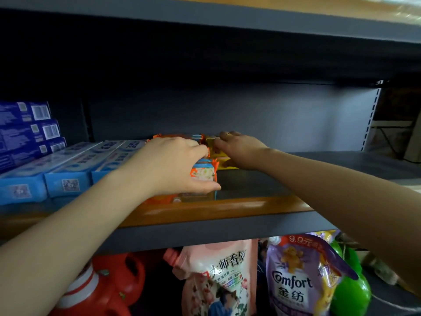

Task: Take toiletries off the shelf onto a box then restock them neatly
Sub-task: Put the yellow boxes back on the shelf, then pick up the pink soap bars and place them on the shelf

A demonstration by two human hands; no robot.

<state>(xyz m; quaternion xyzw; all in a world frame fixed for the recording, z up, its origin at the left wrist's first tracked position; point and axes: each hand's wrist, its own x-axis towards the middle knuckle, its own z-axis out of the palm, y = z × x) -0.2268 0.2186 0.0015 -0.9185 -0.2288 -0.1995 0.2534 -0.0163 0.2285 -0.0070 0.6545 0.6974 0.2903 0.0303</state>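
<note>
Both arms reach onto the middle shelf [227, 222], a grey metal board with an orange front strip. The left hand [173, 165] lies over a row of orange-and-blue packets [204, 173] set end-on near the shelf's front, its fingers curled over the top and its thumb pressed against the front packet's lower side — it grips the row. The right hand [239, 148], a ring on one finger, is curled round a yellow packet [222, 159] just behind and to the right of that row, touching it. To the left, light blue toothpaste boxes [68, 172] lie side by side, running front to back, right beside the orange packets. Farther left stands a stack of dark blue boxes [29, 131]. On the shelf below — a pink refill pouch [216, 279], a purple Comfort pouch [293, 277], red jugs [102, 288] and a green bottle [350, 290].
</note>
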